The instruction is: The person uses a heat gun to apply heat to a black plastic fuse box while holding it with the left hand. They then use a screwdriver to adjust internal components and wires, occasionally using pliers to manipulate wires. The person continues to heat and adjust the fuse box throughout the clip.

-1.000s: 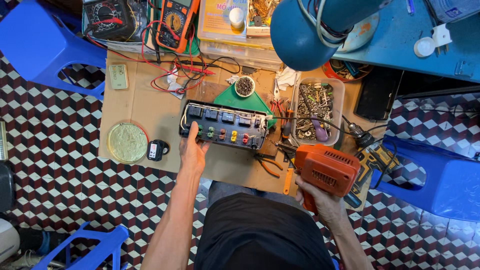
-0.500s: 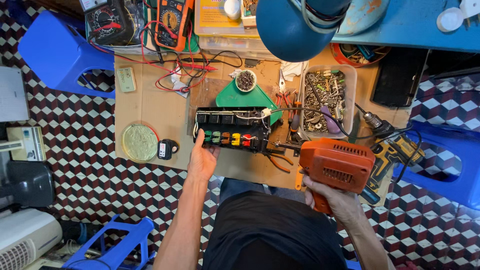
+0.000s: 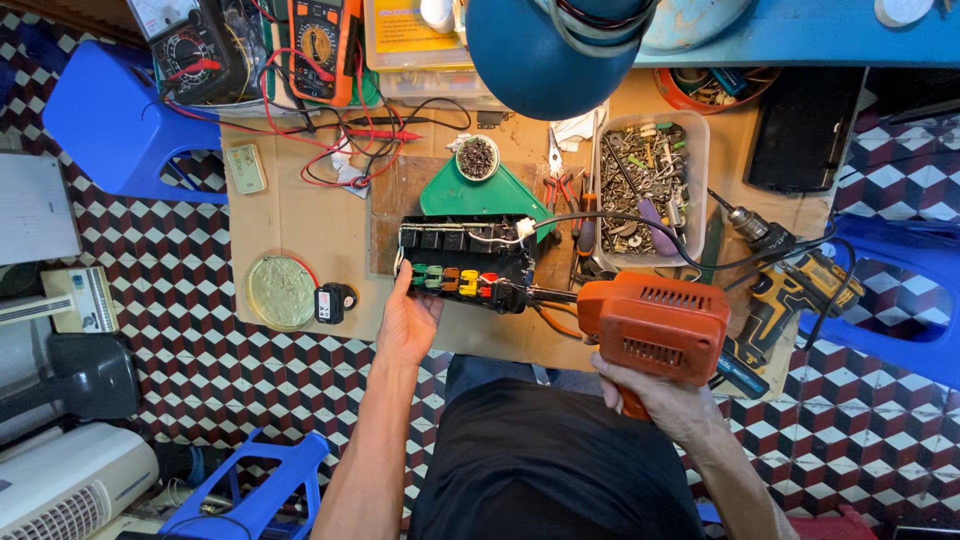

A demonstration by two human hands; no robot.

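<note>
Now orange drill (image 3: 655,328) nearer the power strip (image 3: 465,262).

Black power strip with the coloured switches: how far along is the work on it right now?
Done: the black power strip with coloured switches lies open on the cardboard sheet, wiring exposed. In hand: the left hand steadies its near edge while the right hand aims the orange electric drill, tip at the strip's right end. Left: the casing is not closed.
</note>
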